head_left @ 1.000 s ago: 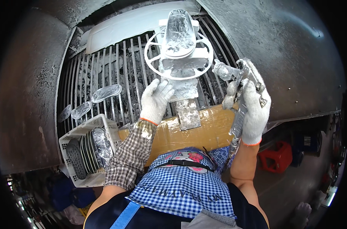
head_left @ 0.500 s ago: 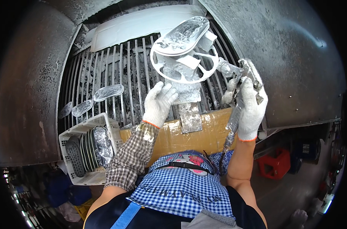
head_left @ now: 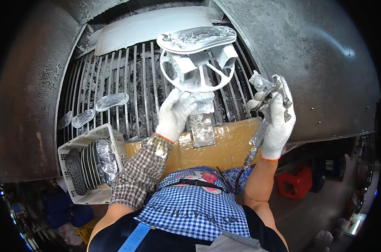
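While the right hand (head_left: 278,122) wraps the spray gun (head_left: 260,132), the left hand (head_left: 175,112) is loosely spread at the white wheel (head_left: 205,89), contact unclear; foil-faced sole (head_left: 197,38) sits on top, likely light, smudgy, best edge-held. Gun probably stiff, heavyish: take handle.

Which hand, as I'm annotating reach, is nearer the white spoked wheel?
Left. The left hand is right by the near rim of the wheel; contact is unclear. The right hand, holding a spray gun, is farther away, to the wheel's lower right.
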Demonstrator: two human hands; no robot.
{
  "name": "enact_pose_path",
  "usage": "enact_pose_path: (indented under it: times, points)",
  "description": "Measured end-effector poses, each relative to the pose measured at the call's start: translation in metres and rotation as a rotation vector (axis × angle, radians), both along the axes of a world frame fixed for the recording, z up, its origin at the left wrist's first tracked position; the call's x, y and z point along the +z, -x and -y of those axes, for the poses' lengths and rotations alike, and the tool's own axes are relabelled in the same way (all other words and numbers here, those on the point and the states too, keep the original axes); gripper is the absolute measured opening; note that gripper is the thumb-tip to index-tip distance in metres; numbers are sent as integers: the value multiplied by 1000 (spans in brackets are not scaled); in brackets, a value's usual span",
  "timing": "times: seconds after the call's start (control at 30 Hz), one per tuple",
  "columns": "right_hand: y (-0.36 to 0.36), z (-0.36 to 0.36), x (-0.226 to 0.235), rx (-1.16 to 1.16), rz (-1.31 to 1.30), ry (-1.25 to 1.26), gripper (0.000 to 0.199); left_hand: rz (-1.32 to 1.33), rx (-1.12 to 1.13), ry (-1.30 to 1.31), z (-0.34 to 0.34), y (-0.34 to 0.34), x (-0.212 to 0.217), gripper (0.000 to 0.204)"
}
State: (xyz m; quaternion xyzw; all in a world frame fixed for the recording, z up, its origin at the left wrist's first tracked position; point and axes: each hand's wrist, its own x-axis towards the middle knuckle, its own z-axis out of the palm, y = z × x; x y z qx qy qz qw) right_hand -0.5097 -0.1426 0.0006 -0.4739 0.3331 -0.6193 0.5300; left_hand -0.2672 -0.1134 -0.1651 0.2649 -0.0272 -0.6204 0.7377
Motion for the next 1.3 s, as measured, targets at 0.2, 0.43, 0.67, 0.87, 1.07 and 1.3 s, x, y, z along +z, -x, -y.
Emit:
enact_pose_path:
  times: [0.2,0.43,0.67,0.87,1.07,1.3]
  points:
    - [13,-1,-18,20,-6,0,48,27,-2,58,4,1,5,49]
    - [23,-9,-30,33,-2,-75,48,-4,26,53,4,-5,7,48]
    - [38,-16,-60,-28,-180,-72,52,401,147,37,-8,21,40,48]
    - [35,-32,-64,-44,-299,-182,52,255,89,239,20,46,92,39]
    - [40,-33,-79,-59,-436,-130,52,-54,98,200,102,47,84,25]
    - [34,-38,-87,-35,-381,-158,47,523,168,-13,147,40,83,48]
